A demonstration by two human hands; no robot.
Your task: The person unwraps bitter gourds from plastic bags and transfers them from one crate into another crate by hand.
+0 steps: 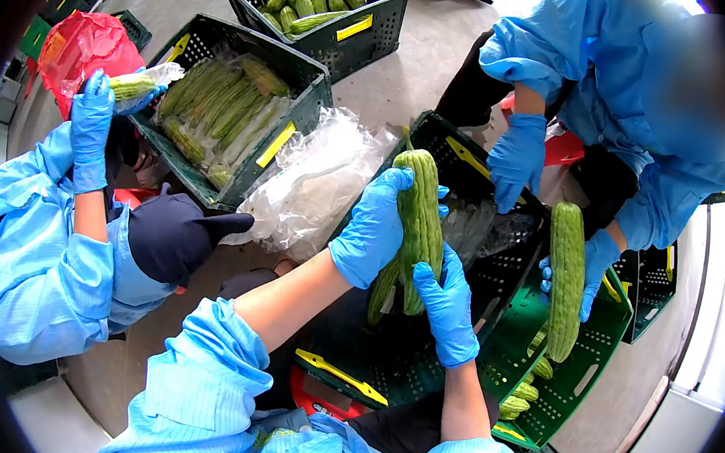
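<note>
Both my hands wear blue gloves and hold ridged green bitter melons above a dark green crate (352,358). My left hand (373,227) wraps round the upper part of a large bitter melon (420,201), its fingertips showing on the far side. Lower down, my right hand (448,308) grips the same bitter melon near its bottom end, thumb across the front. A second bitter melon (381,292) hangs behind it, partly hidden; which hand holds that one, I cannot tell. Clear plastic (469,226) lies in the crate beyond my hands.
At right, a co-worker's gloved hand (593,266) holds another bitter melon (565,281) over a green crate (566,396). A co-worker at left holds a wrapped one (131,86). Plastic bags (319,180) lie beside a crate of bagged bitter melons (227,114). Another filled crate (368,52) stands behind.
</note>
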